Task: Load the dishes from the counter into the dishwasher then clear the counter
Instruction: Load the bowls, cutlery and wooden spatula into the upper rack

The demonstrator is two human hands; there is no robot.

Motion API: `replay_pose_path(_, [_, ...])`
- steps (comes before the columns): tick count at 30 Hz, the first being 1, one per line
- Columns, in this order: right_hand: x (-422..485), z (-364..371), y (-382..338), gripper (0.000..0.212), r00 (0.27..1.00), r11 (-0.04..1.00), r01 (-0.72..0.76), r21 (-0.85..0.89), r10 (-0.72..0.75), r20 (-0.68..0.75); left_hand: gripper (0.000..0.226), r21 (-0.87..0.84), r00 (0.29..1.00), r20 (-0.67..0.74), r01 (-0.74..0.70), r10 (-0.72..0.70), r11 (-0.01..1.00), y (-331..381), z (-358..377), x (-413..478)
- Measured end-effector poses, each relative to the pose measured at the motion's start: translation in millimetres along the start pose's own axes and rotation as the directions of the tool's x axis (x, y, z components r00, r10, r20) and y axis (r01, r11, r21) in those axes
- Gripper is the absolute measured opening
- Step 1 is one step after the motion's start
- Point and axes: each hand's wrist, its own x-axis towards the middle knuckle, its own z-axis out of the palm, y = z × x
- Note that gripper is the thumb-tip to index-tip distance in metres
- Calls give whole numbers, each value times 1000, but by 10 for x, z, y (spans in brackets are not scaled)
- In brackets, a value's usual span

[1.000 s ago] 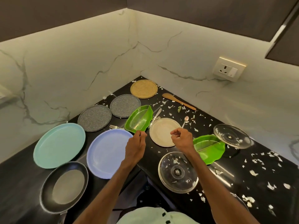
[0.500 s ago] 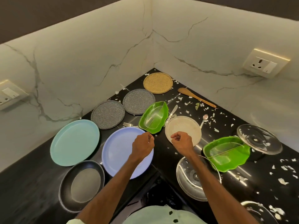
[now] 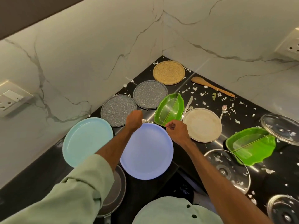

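My left hand point(image 3: 134, 119) hovers with curled fingers at the far rim of a lavender plate point(image 3: 145, 152), right at the tine end of a fork point(image 3: 147, 121). Whether it grips the fork is hidden. My right hand point(image 3: 176, 131) is loosely fisted and holds nothing, between the lavender plate and a beige plate point(image 3: 202, 125). A green leaf-shaped dish point(image 3: 169, 109) sits just beyond both hands. Left of them lie a teal plate point(image 3: 87, 141) and two speckled grey plates point(image 3: 119, 109), with a golden plate point(image 3: 169, 71) in the corner.
The black counter point(image 3: 202, 97) is strewn with white scraps. On the right lie a second green dish point(image 3: 250, 144), three glass lids point(image 3: 226, 170), a wooden spoon point(image 3: 212, 86) and a metal spoon point(image 3: 224, 109). A dark pan point(image 3: 114, 189) sits under my left sleeve. Marble walls close the corner.
My left hand has moved forward and left, from over the lavender plate to the fork's end. My right hand has shifted left toward that plate. My view has tilted down and closer.
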Motion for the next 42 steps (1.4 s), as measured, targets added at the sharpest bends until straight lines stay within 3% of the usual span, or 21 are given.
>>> replay_pose_path(5, [2,36,-48,13,999,999,32,12,-31,-19,19,109,986,145,-95,79,989,-73,29,264])
replay_pose_path(10, [20,6,-11,11,999,998,45,37,-44,-31,27,122,981,160,-129,109,984,-93,41,389])
replay_pose_path(14, [49,-22,15,10,1000,999,29,30,-29,-13,19,112,982,172,-95,75,989,-120,-43,439])
replay_pose_path(18, [105,-77,16,9,999,999,34,19,-34,-10,21,59,996,68,-54,50,997,-223,-207,473])
replay_pose_path(22, [201,-174,-13,9,998,998,58,18,-58,-21,13,-155,989,-104,-119,104,981,-310,-440,462])
replay_pose_path(26, [313,-287,16,8,997,997,69,36,-67,-44,21,-506,966,-256,-167,38,846,-178,-605,284])
replay_pose_path(30, [425,-459,140,11,994,999,34,38,-30,-101,23,-806,940,-324,-216,-106,551,191,-649,134])
replay_pose_path(33, [576,-630,337,14,982,997,-65,33,70,-175,25,-905,939,-310,-244,-148,348,423,-641,118])
replay_pose_path(38, [927,-916,530,16,925,973,-230,-3,217,-312,22,-950,959,-237,-196,-155,242,762,-632,99])
replay_pose_path(42, [1319,-1011,501,16,915,955,-294,-42,269,-299,16,-969,972,-188,-159,-142,191,943,-576,75])
